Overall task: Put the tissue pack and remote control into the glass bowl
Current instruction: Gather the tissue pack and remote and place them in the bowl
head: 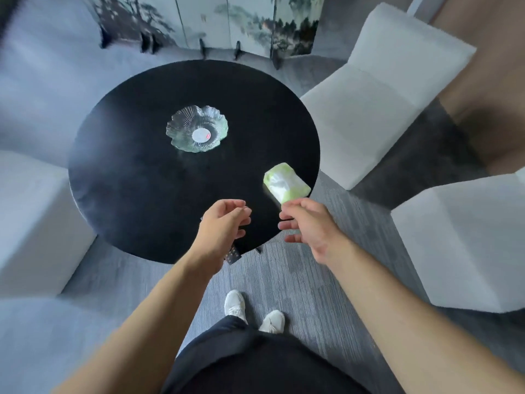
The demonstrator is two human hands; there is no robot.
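Observation:
A clear ruffled glass bowl [197, 128] stands left of centre on the round black table [136, 189], holding nothing. The green and white tissue pack [286, 183] lies near the table's right edge. My right hand [309, 226] hovers at the pack's near end, thumb and forefinger touching its corner and the other fingers spread. My left hand [224, 223] hangs over the table's near edge, loosely curled and holding nothing. Beneath its wrist a dark remote control [233, 255] with pale buttons pokes out at the table edge, mostly hidden.
White upholstered chairs [383, 89] ring the table on the right and left. A painted folding screen [216, 21] stands behind the table. My feet in white shoes [255, 311] are on grey carpet just short of the table.

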